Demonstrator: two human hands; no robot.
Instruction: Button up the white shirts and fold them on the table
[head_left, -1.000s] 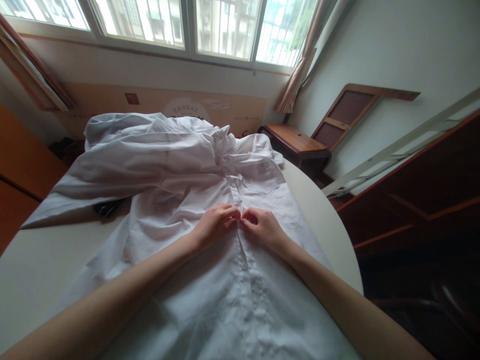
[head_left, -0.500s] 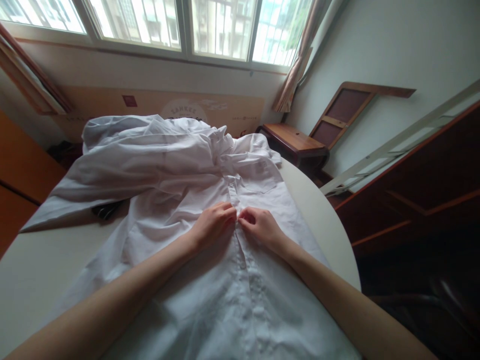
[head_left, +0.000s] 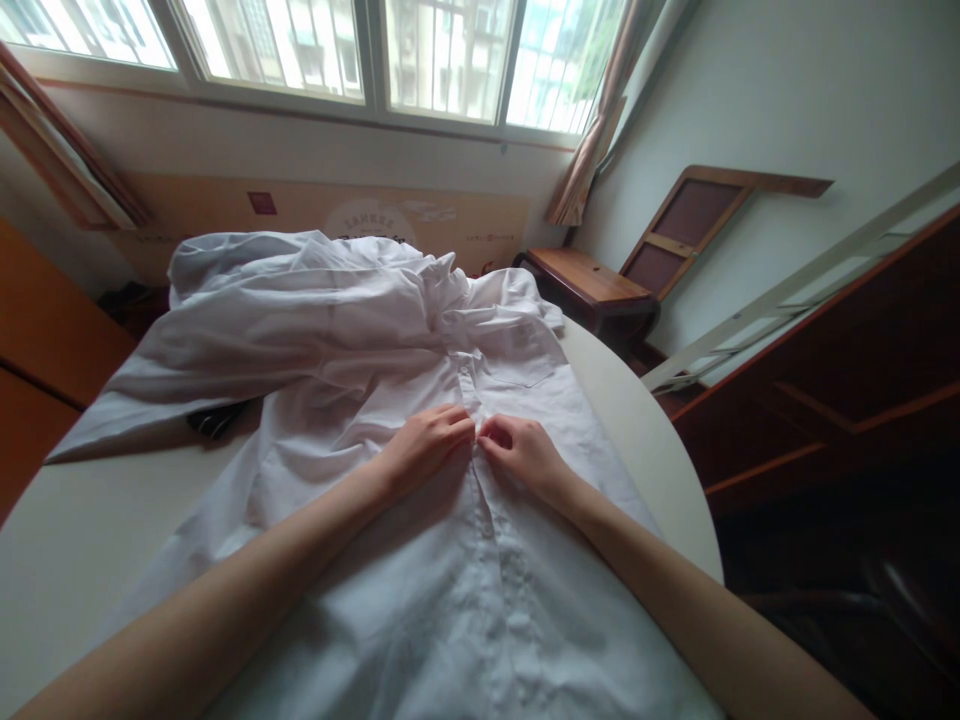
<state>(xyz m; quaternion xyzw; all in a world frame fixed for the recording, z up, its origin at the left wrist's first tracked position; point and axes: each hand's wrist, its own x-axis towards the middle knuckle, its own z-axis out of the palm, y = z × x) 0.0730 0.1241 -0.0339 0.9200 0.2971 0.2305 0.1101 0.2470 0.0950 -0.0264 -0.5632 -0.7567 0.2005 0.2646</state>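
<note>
A white button-up shirt [head_left: 360, 330] lies front side up across a round pale table [head_left: 652, 440], its collar end away from me and its sleeves bunched toward the left. My left hand [head_left: 424, 445] and my right hand [head_left: 521, 450] meet at the shirt's button placket, mid-chest, just below the breast pocket [head_left: 525, 360]. Both hands pinch the placket fabric with curled fingers, fingertips almost touching. The button itself is hidden under the fingers.
A dark object [head_left: 214, 420] peeks out under the left sleeve. Beyond the table stand a wooden side table [head_left: 592, 285], a leaning wooden frame [head_left: 697, 220], a cardboard box [head_left: 337, 215] under the window, and dark wooden furniture [head_left: 840, 400] at right.
Almost nothing: both hands stay pinched on the placket at the same spot, with only slight finger movement and a small shift of the camera.
</note>
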